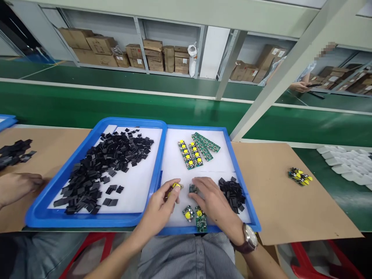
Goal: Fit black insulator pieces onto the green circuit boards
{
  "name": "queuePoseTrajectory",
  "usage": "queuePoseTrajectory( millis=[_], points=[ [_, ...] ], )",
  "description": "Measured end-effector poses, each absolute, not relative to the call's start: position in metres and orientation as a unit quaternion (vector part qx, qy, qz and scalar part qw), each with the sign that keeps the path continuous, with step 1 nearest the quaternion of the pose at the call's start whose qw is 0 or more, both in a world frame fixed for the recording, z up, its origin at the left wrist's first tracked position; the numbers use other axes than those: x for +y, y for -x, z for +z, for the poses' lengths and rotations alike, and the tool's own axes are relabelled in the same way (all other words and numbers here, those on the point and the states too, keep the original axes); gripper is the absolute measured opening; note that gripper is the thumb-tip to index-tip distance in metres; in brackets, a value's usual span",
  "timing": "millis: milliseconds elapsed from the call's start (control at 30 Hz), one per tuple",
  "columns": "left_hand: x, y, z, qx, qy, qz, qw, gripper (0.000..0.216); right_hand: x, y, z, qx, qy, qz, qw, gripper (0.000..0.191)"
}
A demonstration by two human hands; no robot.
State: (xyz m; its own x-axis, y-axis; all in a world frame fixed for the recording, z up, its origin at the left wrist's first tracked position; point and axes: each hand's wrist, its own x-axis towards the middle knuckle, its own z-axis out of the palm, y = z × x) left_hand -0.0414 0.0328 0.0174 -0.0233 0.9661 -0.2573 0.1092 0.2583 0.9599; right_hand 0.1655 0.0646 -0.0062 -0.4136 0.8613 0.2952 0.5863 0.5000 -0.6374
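Note:
My left hand (161,204) pinches a small circuit board with a yellow part (177,186) between thumb and fingers. Close by on the right, my right hand (213,199) has its thumb and fingertips closed on a small green circuit board (192,188). Both hands are over the right blue tray (199,126). Below them lie a loose board with a yellow part (188,213), another yellow-topped board (199,211) and a green board (201,224). Beside my right wrist is a heap of black pads (233,194). Strips of yellow-topped boards (186,154) and green board strips (206,144) lie farther back.
At left, a second blue tray (95,221) carries many black pads (107,159). A co-worker's hand (20,188) rests on the cardboard near more black pads (16,152). To the right are yellow-topped boards (300,176), a slanting post (270,89) and white plastic trays (345,162).

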Motion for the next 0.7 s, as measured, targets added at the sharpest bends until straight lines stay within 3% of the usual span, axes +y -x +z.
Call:
queuePoseTrajectory(
  millis=[133,233,367,500,600,700],
  points=[
    [0.039,0.046,0.034,0.545,-0.415,0.362,0.632,0.073,0.064,-0.172,0.015,-0.83,0.364,0.283,0.314,0.063],
    [0.039,0.036,0.042,0.513,-0.411,0.315,0.685,0.077,0.059,-0.163,0.027,-0.834,0.285,0.353,0.313,0.046],
    [0.038,0.019,0.031,0.556,-0.414,0.397,0.602,0.071,0.055,-0.148,0.017,-0.816,0.342,0.256,0.389,0.028],
    [0.041,0.027,0.015,0.6,-0.488,0.411,0.483,0.068,0.057,-0.154,0.002,-0.838,0.401,0.163,0.331,0.036],
    [0.044,0.041,0.018,0.628,-0.565,0.36,0.396,0.069,0.059,-0.158,0.007,-0.85,0.392,0.17,0.307,0.049],
    [0.042,0.042,0.029,0.592,-0.596,0.33,0.431,0.064,0.058,-0.153,0.02,-0.868,0.298,0.231,0.324,0.042]
  ],
)
